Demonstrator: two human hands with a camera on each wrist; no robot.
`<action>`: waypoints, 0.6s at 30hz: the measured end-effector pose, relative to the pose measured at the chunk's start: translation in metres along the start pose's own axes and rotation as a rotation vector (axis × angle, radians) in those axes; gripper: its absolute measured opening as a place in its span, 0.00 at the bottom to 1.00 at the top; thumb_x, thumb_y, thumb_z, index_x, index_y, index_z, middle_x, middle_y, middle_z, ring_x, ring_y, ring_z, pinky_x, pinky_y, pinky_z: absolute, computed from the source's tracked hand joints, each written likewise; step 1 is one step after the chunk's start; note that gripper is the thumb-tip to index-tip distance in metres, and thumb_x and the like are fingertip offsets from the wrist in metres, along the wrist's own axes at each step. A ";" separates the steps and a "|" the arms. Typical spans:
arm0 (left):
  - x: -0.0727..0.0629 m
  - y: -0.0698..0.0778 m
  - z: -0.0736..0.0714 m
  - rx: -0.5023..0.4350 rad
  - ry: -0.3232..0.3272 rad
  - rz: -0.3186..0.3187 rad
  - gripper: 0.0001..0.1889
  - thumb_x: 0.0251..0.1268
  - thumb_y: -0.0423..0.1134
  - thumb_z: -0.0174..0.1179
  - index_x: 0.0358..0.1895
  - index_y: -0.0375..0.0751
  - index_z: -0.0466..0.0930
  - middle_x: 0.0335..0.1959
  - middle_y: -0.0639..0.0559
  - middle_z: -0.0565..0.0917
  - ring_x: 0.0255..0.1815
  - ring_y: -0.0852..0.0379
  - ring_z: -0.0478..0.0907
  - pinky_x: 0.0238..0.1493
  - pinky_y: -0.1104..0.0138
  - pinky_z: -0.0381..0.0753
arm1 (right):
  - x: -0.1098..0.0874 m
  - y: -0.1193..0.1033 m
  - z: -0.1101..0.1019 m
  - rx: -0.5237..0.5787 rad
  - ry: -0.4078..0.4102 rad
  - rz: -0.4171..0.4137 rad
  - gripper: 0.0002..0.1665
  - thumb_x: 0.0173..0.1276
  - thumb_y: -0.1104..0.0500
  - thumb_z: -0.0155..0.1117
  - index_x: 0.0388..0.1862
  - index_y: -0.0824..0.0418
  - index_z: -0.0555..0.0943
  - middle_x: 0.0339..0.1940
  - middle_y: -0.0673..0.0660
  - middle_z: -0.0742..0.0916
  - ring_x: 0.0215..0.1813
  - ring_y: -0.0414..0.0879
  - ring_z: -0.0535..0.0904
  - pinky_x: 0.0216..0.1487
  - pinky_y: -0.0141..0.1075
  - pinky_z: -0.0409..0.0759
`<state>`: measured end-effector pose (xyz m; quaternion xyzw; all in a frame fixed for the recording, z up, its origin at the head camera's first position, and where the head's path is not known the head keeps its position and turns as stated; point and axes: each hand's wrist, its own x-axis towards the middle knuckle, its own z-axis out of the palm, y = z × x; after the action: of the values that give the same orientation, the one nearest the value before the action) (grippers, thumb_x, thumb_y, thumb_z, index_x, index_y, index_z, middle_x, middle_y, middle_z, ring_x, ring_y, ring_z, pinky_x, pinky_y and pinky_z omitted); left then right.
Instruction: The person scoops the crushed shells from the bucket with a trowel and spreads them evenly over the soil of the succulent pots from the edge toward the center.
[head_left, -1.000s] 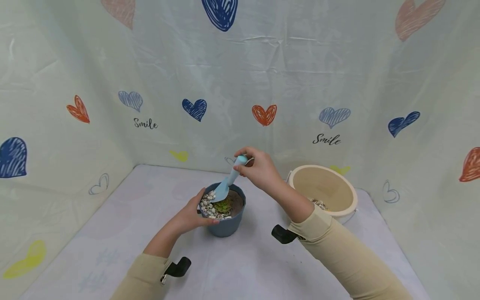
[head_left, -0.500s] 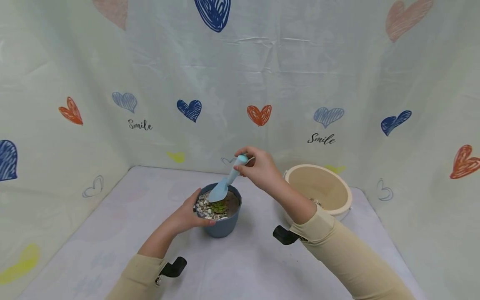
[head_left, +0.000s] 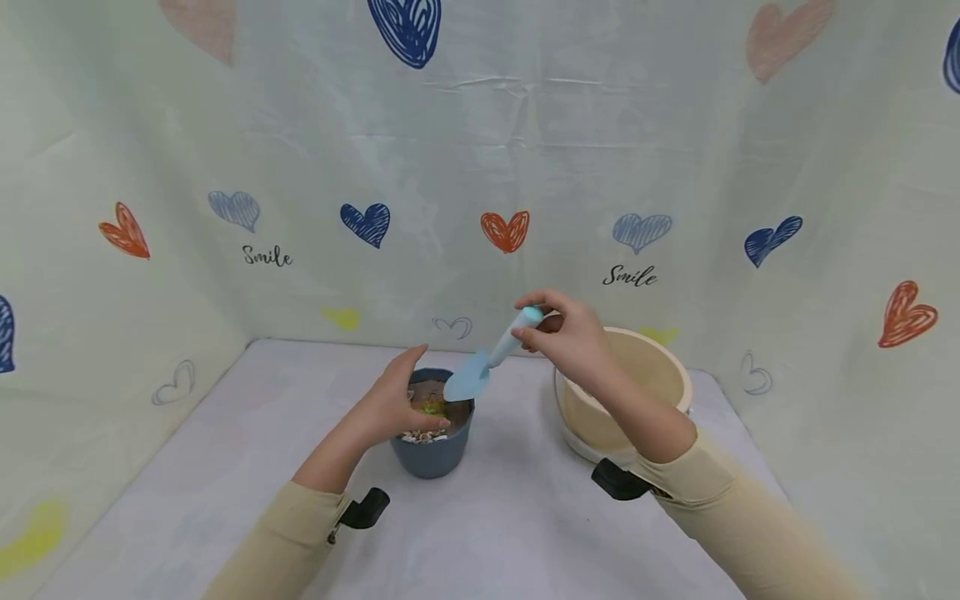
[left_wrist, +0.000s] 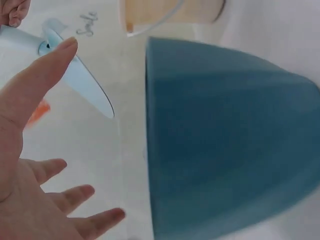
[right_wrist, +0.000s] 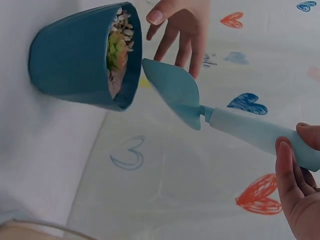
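My right hand [head_left: 566, 337] pinches the end of the handle of a light blue trowel [head_left: 468, 379], its blade tilted down by the rim of a blue-grey pot [head_left: 431, 457]. Inside the pot are a small green succulent [right_wrist: 116, 51], pale pebbles [right_wrist: 124, 24] on one side and brown soil. Over the pot's left side, my left hand [head_left: 388, 400] hovers with thumb and fingers spread, apart from the rim, as the left wrist view [left_wrist: 30, 150] also shows. The hand partly hides the pebbles in the head view.
A cream bucket [head_left: 678, 375] with a handle stands right of the pot, partly behind the right forearm. The white-covered table [head_left: 510, 533] ends at a back curtain [head_left: 450, 142] printed with hearts. Black camera mounts [head_left: 621, 481] sit at both wrists.
The trowel has moved right and up, from over the plant to the pot's right rim, with my right hand. My left hand has let go of the pot and lifted above it.
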<state>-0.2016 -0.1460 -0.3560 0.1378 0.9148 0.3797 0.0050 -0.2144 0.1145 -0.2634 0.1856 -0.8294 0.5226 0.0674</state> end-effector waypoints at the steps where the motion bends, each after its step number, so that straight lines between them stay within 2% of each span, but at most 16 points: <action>1: 0.002 0.005 0.002 0.015 0.001 0.014 0.60 0.45 0.45 0.79 0.77 0.34 0.46 0.76 0.33 0.50 0.75 0.33 0.48 0.65 0.38 0.59 | -0.003 0.001 -0.006 0.005 0.010 0.002 0.19 0.64 0.65 0.70 0.54 0.62 0.80 0.45 0.59 0.81 0.36 0.48 0.85 0.39 0.41 0.84; 5: 0.012 0.024 0.009 0.088 -0.008 0.030 0.60 0.44 0.49 0.79 0.78 0.39 0.48 0.77 0.37 0.50 0.75 0.36 0.48 0.66 0.40 0.59 | -0.012 0.006 -0.030 -0.002 0.035 0.003 0.19 0.63 0.66 0.69 0.54 0.65 0.79 0.45 0.61 0.81 0.35 0.48 0.84 0.40 0.41 0.84; 10: 0.026 0.048 0.020 0.160 -0.047 0.061 0.58 0.44 0.51 0.79 0.77 0.43 0.53 0.77 0.40 0.52 0.76 0.39 0.50 0.67 0.42 0.60 | -0.024 0.012 -0.063 -0.074 0.052 0.000 0.19 0.65 0.65 0.68 0.55 0.65 0.78 0.44 0.61 0.80 0.36 0.48 0.85 0.38 0.34 0.83; 18: 0.045 0.075 0.045 0.286 -0.209 0.113 0.54 0.44 0.53 0.78 0.76 0.46 0.58 0.75 0.45 0.59 0.74 0.43 0.57 0.66 0.48 0.64 | -0.045 0.013 -0.108 -0.187 0.108 0.036 0.22 0.66 0.62 0.68 0.57 0.66 0.77 0.43 0.62 0.79 0.34 0.39 0.85 0.38 0.30 0.83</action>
<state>-0.2208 -0.0525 -0.3317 0.2267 0.9448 0.2292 0.0589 -0.1866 0.2260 -0.2401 0.1351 -0.8729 0.4533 0.1195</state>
